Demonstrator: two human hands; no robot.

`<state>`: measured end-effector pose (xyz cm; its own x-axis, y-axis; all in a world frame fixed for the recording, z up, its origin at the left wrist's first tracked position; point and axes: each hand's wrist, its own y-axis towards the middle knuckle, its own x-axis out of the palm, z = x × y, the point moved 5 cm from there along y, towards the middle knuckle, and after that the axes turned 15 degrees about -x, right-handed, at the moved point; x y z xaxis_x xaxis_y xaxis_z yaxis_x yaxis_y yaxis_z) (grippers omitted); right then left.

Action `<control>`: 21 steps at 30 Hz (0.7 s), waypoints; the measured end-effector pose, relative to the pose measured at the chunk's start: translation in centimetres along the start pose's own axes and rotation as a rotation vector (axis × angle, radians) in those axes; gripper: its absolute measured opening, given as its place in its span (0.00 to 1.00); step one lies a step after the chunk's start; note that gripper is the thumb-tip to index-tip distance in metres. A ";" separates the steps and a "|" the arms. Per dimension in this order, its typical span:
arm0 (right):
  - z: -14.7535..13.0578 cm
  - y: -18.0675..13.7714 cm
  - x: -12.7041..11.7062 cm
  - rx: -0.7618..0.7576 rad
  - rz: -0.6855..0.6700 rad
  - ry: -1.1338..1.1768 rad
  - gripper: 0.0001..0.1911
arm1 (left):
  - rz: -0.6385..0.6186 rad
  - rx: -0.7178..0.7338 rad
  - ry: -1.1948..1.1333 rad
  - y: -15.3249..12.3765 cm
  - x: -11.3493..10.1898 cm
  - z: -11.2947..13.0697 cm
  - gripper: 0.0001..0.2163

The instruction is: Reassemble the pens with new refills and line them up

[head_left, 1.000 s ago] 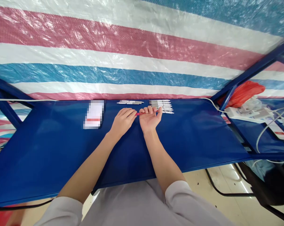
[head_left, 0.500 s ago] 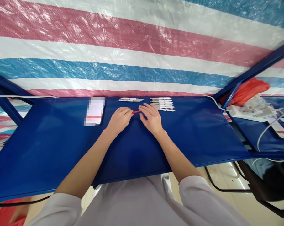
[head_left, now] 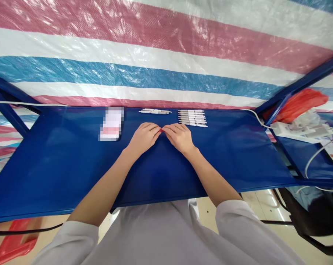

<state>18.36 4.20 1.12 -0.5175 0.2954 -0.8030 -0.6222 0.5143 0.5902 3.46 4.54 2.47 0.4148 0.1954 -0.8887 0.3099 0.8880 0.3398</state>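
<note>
Just in front of me, over the blue tabletop (head_left: pixel 161 173), my left hand (head_left: pixel 146 138) and my right hand (head_left: pixel 181 138) meet almost fingertip to fingertip. Between them shows a small bit of a slim red object (head_left: pixel 161 130), pinched from both sides. Fingers cover most of it, so its kind cannot be made out. Beyond the right hand lies a neat row of several white pens (head_left: pixel 192 117), side by side. A smaller, looser group of white and grey pens (head_left: pixel 155 111) rests beyond the left hand.
Left of the pens lies a phone (head_left: pixel 111 123), its screen blurred out. A striped plastic sheet (head_left: pixel 144 73) hangs behind the table. Blue frame bars (head_left: pixel 301 86) rise at both sides. To the right are a red plastic bag (head_left: pixel 304 105) and white cables (head_left: pixel 318 147).
My right hand has closed in from loosely spread fingers and now grips the red object's other end. Less of the object shows. The view has shifted slightly.
</note>
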 end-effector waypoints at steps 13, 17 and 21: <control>3.9 -4.2 -2.6 -0.010 -0.235 -0.301 0.14 | -0.087 -0.216 0.124 -2.7 2.5 -2.1 0.23; 4.9 -5.4 -3.0 0.026 -0.249 -0.336 0.15 | -0.107 -0.219 0.147 -2.8 2.8 -2.1 0.24; 5.7 -5.9 -3.1 0.061 -0.249 -0.354 0.15 | -0.110 -0.233 0.160 -2.7 2.7 -2.1 0.25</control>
<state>26.98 4.81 -0.36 -0.1163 0.4084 -0.9053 -0.6610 0.6485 0.3775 1.96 3.57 -1.53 0.2441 0.1393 -0.9597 0.1331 0.9754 0.1755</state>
